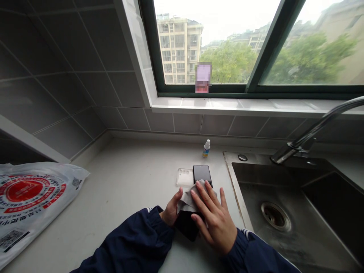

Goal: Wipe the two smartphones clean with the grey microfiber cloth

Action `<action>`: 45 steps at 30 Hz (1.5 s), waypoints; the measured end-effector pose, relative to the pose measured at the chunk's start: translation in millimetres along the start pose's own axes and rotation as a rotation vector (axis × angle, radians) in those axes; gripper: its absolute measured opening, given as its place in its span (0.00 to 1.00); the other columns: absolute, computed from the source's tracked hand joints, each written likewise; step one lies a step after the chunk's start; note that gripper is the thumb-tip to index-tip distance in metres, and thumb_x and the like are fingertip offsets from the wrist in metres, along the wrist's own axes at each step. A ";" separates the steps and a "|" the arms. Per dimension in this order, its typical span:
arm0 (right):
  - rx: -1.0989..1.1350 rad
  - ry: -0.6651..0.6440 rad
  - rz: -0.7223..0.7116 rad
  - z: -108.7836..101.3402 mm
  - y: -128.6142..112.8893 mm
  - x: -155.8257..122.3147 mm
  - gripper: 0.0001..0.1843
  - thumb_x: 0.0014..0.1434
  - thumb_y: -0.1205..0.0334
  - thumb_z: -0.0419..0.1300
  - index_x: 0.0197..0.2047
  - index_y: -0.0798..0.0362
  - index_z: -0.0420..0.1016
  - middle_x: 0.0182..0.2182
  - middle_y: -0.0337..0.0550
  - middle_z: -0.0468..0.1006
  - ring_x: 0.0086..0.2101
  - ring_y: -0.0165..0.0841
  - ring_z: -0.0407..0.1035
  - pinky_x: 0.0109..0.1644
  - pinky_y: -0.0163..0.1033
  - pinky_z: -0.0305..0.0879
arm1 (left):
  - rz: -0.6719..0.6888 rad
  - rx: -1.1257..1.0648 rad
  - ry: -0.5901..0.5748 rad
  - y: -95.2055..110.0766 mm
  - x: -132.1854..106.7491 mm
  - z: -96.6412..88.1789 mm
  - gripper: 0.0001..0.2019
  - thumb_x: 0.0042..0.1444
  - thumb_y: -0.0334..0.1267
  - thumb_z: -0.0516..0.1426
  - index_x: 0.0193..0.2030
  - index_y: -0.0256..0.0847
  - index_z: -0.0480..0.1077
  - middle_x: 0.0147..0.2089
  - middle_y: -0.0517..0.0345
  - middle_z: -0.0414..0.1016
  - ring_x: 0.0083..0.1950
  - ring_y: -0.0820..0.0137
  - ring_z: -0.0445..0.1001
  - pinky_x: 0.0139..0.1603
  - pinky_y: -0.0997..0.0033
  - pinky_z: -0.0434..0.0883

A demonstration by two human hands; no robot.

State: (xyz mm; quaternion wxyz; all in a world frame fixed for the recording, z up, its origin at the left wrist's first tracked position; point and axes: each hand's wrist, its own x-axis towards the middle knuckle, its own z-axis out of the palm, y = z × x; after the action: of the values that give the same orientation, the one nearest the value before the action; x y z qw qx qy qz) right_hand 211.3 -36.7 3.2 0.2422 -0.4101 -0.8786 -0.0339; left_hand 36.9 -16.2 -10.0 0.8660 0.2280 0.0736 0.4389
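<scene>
A: What is the right grip [214, 216] doing?

B: It is lying open and flat, fingers spread, pressing a thin grey cloth [189, 199] onto a phone [202, 173]. The cloth is soft and creased, and its near edge is showing a zigzag cut.

A: And the left grip [171, 210]?

B: It is curling around the phone's left edge near its close end, closed on it, with the thumb resting on the cloth. Its other fingers are hiding under the phone.

A: Where is the phone lying?

B: It is sitting between the two grips on the pale, smooth surface [127, 182]. It is a flat black glossy slab, and its far end is sticking out beyond the right grip's fingertips.

A: What is sitting around them?

B: Just beyond the left grip, a clear, rounded-corner case [184, 176] is lying flat and touching the phone's left side. Farther beyond the fingertips, a small bottle [206, 148] with a white cap is standing upright by the wall. To the right of the right grip, a steel sink [231, 178] is opening with its rim close by, and a curved metal tap [313, 131] is arching over it. Well to the left of the left grip, a crinkled white plastic bag [31, 197] with red print is lying flat.

A: Is anything blocking the view?

B: The cloth and the right grip are covering the phone's middle.
</scene>
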 end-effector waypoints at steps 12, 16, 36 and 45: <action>0.021 -0.118 -0.214 -15.6 -13.4 4.3 0.31 0.67 0.49 0.53 0.69 0.51 0.58 0.70 0.45 0.53 0.69 0.49 0.44 0.70 0.61 0.13 | -0.157 -0.086 -0.002 12.5 4.8 11.1 0.36 0.61 0.60 0.49 0.69 0.36 0.57 0.52 0.39 0.77 0.52 0.55 0.77 0.57 0.56 0.68; 0.085 -0.105 -0.215 -18.6 -18.7 5.2 0.30 0.65 0.49 0.55 0.67 0.49 0.62 0.69 0.43 0.56 0.68 0.48 0.47 0.69 0.63 0.12 | -0.133 -0.081 0.028 14.4 5.9 13.7 0.36 0.62 0.60 0.48 0.67 0.33 0.60 0.47 0.40 0.78 0.45 0.59 0.79 0.48 0.63 0.72; 0.012 0.021 0.123 5.3 -5.6 -1.5 0.32 0.69 0.60 0.49 0.73 0.52 0.46 0.70 0.50 0.51 0.69 0.48 0.44 0.69 0.66 0.37 | -0.082 -0.125 -0.014 4.9 4.3 0.8 0.34 0.66 0.56 0.38 0.70 0.35 0.56 0.65 0.39 0.67 0.67 0.55 0.64 0.64 0.58 0.58; 0.025 0.049 0.158 8.1 -4.1 -2.4 0.34 0.69 0.61 0.48 0.74 0.52 0.42 0.70 0.51 0.51 0.69 0.50 0.43 0.68 0.68 0.38 | -0.086 -0.056 -0.015 12.5 5.4 15.0 0.37 0.64 0.59 0.44 0.71 0.32 0.54 0.64 0.35 0.67 0.65 0.48 0.65 0.64 0.51 0.59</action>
State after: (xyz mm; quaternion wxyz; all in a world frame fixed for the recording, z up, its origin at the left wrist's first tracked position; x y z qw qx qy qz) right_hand 206.3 -39.0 -4.5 0.2706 -0.4744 -0.8376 -0.0139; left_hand 36.0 -10.5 9.4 0.8907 0.2034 0.0647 0.4013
